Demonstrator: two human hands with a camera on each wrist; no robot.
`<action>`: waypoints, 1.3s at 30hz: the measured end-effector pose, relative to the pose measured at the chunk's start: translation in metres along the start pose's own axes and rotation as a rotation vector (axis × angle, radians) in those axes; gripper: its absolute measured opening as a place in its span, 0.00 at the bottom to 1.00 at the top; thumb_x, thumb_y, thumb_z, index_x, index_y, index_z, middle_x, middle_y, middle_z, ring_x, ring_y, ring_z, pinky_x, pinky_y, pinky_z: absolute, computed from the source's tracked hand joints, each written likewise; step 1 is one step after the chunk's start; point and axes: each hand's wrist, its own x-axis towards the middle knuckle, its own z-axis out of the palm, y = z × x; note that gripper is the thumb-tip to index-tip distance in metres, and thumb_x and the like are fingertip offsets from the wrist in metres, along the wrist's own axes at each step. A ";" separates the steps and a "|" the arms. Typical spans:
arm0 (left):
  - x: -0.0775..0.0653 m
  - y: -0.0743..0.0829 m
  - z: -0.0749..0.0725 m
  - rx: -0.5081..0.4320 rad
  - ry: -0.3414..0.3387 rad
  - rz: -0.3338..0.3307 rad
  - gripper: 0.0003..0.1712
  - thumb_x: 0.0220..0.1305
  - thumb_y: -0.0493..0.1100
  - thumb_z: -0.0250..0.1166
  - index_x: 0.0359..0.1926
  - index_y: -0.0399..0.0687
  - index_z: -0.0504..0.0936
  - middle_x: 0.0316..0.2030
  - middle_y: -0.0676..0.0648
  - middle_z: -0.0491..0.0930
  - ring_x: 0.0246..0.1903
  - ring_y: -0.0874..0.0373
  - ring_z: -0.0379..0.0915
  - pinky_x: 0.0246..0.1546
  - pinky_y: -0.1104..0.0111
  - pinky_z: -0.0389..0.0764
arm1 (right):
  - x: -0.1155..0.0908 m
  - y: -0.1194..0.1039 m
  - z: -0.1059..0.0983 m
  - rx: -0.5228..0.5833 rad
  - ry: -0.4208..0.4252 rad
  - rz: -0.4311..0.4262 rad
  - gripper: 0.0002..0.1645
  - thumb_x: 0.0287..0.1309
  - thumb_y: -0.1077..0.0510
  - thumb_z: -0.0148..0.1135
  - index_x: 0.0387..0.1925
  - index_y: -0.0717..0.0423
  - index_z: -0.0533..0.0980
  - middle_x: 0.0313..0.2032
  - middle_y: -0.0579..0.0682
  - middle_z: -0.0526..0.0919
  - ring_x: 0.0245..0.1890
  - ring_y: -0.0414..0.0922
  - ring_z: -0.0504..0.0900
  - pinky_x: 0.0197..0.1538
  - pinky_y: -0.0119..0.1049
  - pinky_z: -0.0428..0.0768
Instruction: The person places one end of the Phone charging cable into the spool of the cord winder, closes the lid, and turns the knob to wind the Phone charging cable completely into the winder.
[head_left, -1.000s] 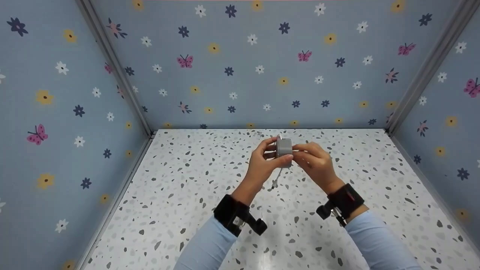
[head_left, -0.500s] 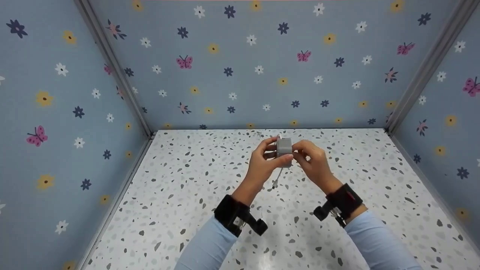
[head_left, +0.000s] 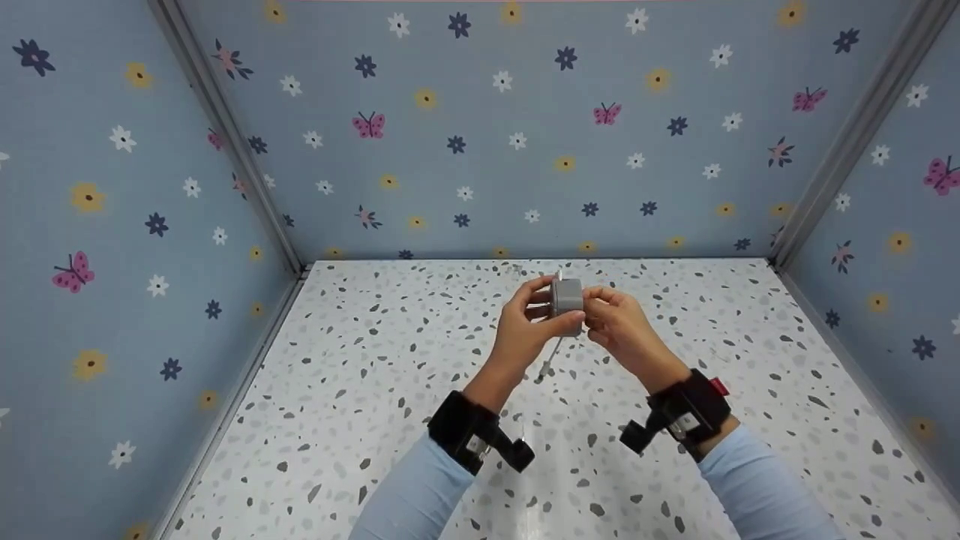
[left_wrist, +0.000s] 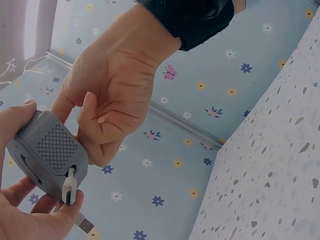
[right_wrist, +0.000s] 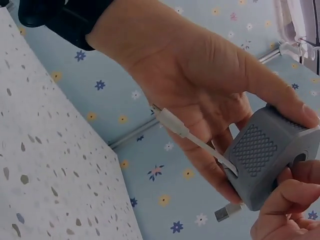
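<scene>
A grey cable winder (head_left: 568,295) with a diamond-textured face is held above the table. My left hand (head_left: 526,315) grips it, thumb on the near side and fingers round the far side. My right hand (head_left: 621,326) is at its right side, with curled fingers at the round recess, as the right wrist view shows; what the fingertips hold there is partly hidden. A white cable end with a small connector (right_wrist: 172,121) comes out of a slot. A USB plug (right_wrist: 227,212) hangs behind the winder, also visible in the left wrist view.
Beneath the hands lies a white speckled table (head_left: 360,420). Blue panels (head_left: 480,135) with flowers and butterflies enclose it at the back and both sides, joined by grey corner posts (head_left: 232,142). Each wrist wears a black strap (head_left: 465,429) with a camera.
My right hand's fingers have shifted and curled more at the winder's side, and its wrist has rotated. My left hand and the winder stay nearly still; the dangling cable end has swung slightly left.
</scene>
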 end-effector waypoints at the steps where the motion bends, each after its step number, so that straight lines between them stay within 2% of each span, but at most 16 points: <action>1: 0.000 0.000 0.000 0.003 0.005 0.000 0.36 0.55 0.43 0.73 0.65 0.54 0.71 0.56 0.42 0.73 0.54 0.50 0.74 0.47 0.61 0.82 | 0.000 0.002 -0.001 -0.039 -0.003 -0.043 0.05 0.68 0.65 0.51 0.35 0.57 0.73 0.21 0.43 0.71 0.17 0.35 0.62 0.20 0.25 0.62; 4: 0.001 0.000 -0.002 0.009 0.016 0.000 0.37 0.55 0.44 0.73 0.65 0.54 0.71 0.55 0.42 0.73 0.54 0.50 0.74 0.47 0.61 0.82 | 0.002 0.010 -0.009 -0.345 -0.034 -0.305 0.04 0.67 0.65 0.54 0.39 0.58 0.76 0.24 0.42 0.74 0.19 0.35 0.66 0.21 0.25 0.65; 7: 0.001 -0.001 -0.004 0.008 0.008 0.000 0.37 0.55 0.44 0.73 0.66 0.54 0.70 0.56 0.43 0.73 0.54 0.50 0.74 0.48 0.61 0.82 | 0.006 0.021 -0.020 -0.787 -0.038 -0.734 0.06 0.63 0.67 0.59 0.41 0.60 0.78 0.33 0.46 0.78 0.25 0.38 0.72 0.23 0.26 0.70; 9: 0.000 -0.001 -0.004 0.001 -0.007 -0.003 0.37 0.55 0.45 0.73 0.66 0.54 0.70 0.56 0.43 0.72 0.54 0.50 0.73 0.48 0.61 0.82 | 0.009 0.027 -0.028 -1.016 -0.001 -1.035 0.08 0.60 0.68 0.62 0.42 0.61 0.79 0.39 0.51 0.79 0.30 0.42 0.76 0.27 0.28 0.75; 11: -0.001 -0.001 -0.003 -0.009 -0.021 -0.001 0.37 0.55 0.45 0.73 0.66 0.54 0.69 0.57 0.42 0.72 0.54 0.50 0.73 0.48 0.61 0.82 | 0.013 0.031 -0.034 -1.120 0.025 -1.267 0.08 0.60 0.67 0.63 0.41 0.63 0.79 0.43 0.55 0.79 0.34 0.46 0.78 0.32 0.32 0.78; 12: -0.001 -0.001 -0.003 -0.015 -0.026 0.000 0.37 0.55 0.44 0.73 0.66 0.54 0.69 0.57 0.42 0.72 0.55 0.50 0.73 0.48 0.61 0.82 | 0.015 0.032 -0.036 -1.142 0.034 -1.347 0.07 0.61 0.65 0.63 0.41 0.64 0.80 0.42 0.56 0.80 0.35 0.48 0.79 0.34 0.33 0.79; 14: -0.003 0.004 -0.001 -0.025 -0.031 0.000 0.37 0.56 0.42 0.72 0.66 0.52 0.69 0.57 0.41 0.72 0.55 0.49 0.73 0.48 0.61 0.82 | 0.018 0.032 -0.037 -1.148 0.044 -1.450 0.09 0.64 0.61 0.61 0.39 0.65 0.80 0.41 0.57 0.81 0.38 0.50 0.81 0.38 0.36 0.80; 16: -0.002 0.004 0.000 -0.030 -0.029 0.003 0.37 0.56 0.42 0.72 0.66 0.51 0.70 0.56 0.41 0.72 0.55 0.48 0.73 0.47 0.62 0.82 | 0.020 0.031 -0.038 -1.122 0.041 -1.477 0.12 0.66 0.58 0.58 0.38 0.65 0.80 0.40 0.56 0.81 0.38 0.50 0.81 0.40 0.36 0.80; 20: 0.001 0.001 -0.001 -0.026 -0.019 0.006 0.37 0.55 0.42 0.73 0.65 0.53 0.70 0.56 0.41 0.72 0.54 0.49 0.73 0.47 0.62 0.83 | 0.020 0.030 -0.036 -1.062 0.017 -1.374 0.08 0.64 0.60 0.60 0.37 0.64 0.79 0.40 0.56 0.81 0.37 0.48 0.80 0.38 0.33 0.77; 23: 0.001 0.000 -0.002 -0.012 -0.013 0.013 0.37 0.55 0.43 0.73 0.65 0.53 0.70 0.56 0.41 0.72 0.54 0.49 0.73 0.47 0.62 0.82 | 0.018 0.028 -0.031 -0.991 -0.025 -1.192 0.04 0.62 0.64 0.61 0.38 0.62 0.78 0.38 0.54 0.80 0.34 0.45 0.78 0.33 0.29 0.76; 26: 0.001 -0.001 -0.003 -0.002 -0.009 0.017 0.36 0.56 0.43 0.72 0.66 0.52 0.70 0.56 0.41 0.73 0.54 0.48 0.73 0.48 0.61 0.82 | 0.015 0.025 -0.025 -0.802 -0.099 -0.919 0.03 0.63 0.66 0.59 0.37 0.63 0.76 0.31 0.52 0.78 0.26 0.40 0.75 0.25 0.26 0.73; 29: 0.001 -0.001 -0.003 0.010 -0.007 0.021 0.36 0.57 0.44 0.72 0.66 0.52 0.70 0.56 0.41 0.73 0.54 0.48 0.73 0.48 0.61 0.82 | 0.012 0.018 -0.018 -0.490 -0.171 -0.585 0.03 0.66 0.67 0.55 0.36 0.64 0.74 0.25 0.49 0.75 0.19 0.38 0.69 0.19 0.27 0.70; 31: 0.000 -0.001 -0.004 0.023 -0.003 0.024 0.36 0.56 0.44 0.72 0.65 0.53 0.70 0.55 0.41 0.73 0.54 0.48 0.73 0.48 0.61 0.82 | 0.009 0.014 -0.013 -0.277 -0.175 -0.374 0.04 0.68 0.66 0.52 0.35 0.61 0.72 0.21 0.47 0.72 0.16 0.37 0.65 0.18 0.27 0.66; 33: 0.000 0.000 -0.004 0.036 -0.001 0.028 0.36 0.56 0.45 0.73 0.65 0.54 0.71 0.55 0.42 0.73 0.54 0.48 0.73 0.48 0.61 0.81 | 0.007 0.010 -0.007 -0.116 -0.151 -0.213 0.05 0.69 0.66 0.50 0.34 0.57 0.70 0.20 0.45 0.70 0.16 0.36 0.63 0.19 0.27 0.64; 36: -0.001 0.000 -0.003 0.043 0.000 0.032 0.36 0.55 0.44 0.73 0.65 0.54 0.71 0.55 0.42 0.73 0.54 0.48 0.73 0.48 0.61 0.82 | 0.004 0.007 0.000 0.007 -0.081 -0.082 0.07 0.68 0.66 0.49 0.34 0.53 0.68 0.18 0.43 0.68 0.15 0.35 0.60 0.19 0.25 0.62; 39: 0.000 -0.001 -0.004 0.042 0.005 0.034 0.36 0.55 0.44 0.73 0.65 0.53 0.71 0.55 0.42 0.73 0.54 0.48 0.73 0.47 0.61 0.82 | 0.003 0.007 0.002 -0.022 -0.020 -0.086 0.05 0.67 0.66 0.51 0.35 0.54 0.68 0.17 0.43 0.68 0.15 0.35 0.61 0.19 0.25 0.63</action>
